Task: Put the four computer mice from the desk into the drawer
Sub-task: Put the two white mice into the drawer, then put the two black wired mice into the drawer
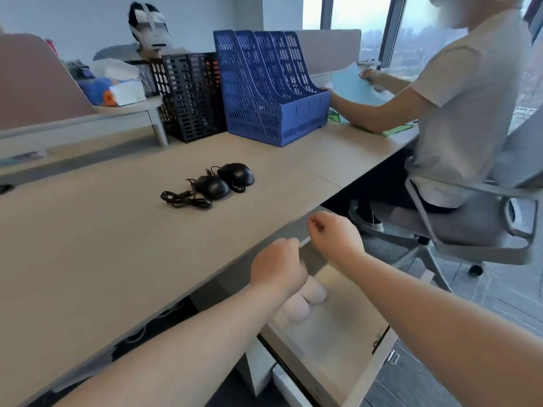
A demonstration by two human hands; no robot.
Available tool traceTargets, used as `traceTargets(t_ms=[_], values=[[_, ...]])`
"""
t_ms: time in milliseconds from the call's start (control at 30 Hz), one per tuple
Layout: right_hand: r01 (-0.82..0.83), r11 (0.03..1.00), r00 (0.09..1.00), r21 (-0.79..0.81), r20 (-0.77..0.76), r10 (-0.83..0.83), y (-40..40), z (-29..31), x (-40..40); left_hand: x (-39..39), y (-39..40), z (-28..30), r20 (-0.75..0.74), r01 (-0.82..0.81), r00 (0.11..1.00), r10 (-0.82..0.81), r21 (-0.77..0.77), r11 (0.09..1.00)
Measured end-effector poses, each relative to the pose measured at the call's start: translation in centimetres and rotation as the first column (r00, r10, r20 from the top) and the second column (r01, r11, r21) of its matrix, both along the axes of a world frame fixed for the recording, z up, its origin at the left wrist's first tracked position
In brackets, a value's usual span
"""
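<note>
Half done, by the look of it: two pale mice (305,298) already lay side by side in the open drawer (346,342), and two black mice (223,182) sat touching mid-desk (88,245), cords coiled loosely beside them. Your left hand (276,268) and right hand (335,236) were over the drawer's inner end, both loosely curled and holding nothing. Black pair left to move; the cords might snag.
</note>
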State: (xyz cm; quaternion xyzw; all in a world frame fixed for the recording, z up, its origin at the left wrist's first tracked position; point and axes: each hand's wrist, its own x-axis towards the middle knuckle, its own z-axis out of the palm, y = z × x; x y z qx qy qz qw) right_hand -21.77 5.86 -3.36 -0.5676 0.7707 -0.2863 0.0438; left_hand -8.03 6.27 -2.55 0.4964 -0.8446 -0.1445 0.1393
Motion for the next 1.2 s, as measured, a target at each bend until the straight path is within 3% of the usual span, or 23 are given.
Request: traceTargets(t_ms=[200,333,500,833,1067,1200], values=[[-0.090,0.989,0.994,-0.116,0.049,0.096,-2.4,3.1,4.1,4.8,-3.3,4.1,-0.097,-0.117,0.990,0.099,-0.205,0.972],[-0.157,0.985,0.987,-0.078,0.018,0.159,-5.7,3.7,6.3,7.7,-7.5,3.5,0.068,-0.219,0.967,0.246,-0.277,0.936],[-0.213,0.977,0.977,0.001,0.009,0.213,-10.6,2.9,7.8,9.3,-12.3,1.7,0.099,-0.333,0.932,0.348,-0.142,0.932],[-0.199,0.980,0.980,-0.011,-0.035,0.198,-19.0,1.8,8.0,8.1,-20.0,0.9,0.088,-0.287,0.954,0.287,-0.016,0.958],[-0.297,0.950,0.950,0.096,-0.071,0.304,-21.0,1.7,7.8,8.6,-21.4,2.2,0.135,-0.282,0.947,0.290,-0.077,0.956],[-0.258,0.964,0.961,0.069,-0.081,0.263,-20.8,1.7,8.1,8.7,-20.9,2.5,0.098,-0.282,0.951,0.294,-0.125,0.951]])
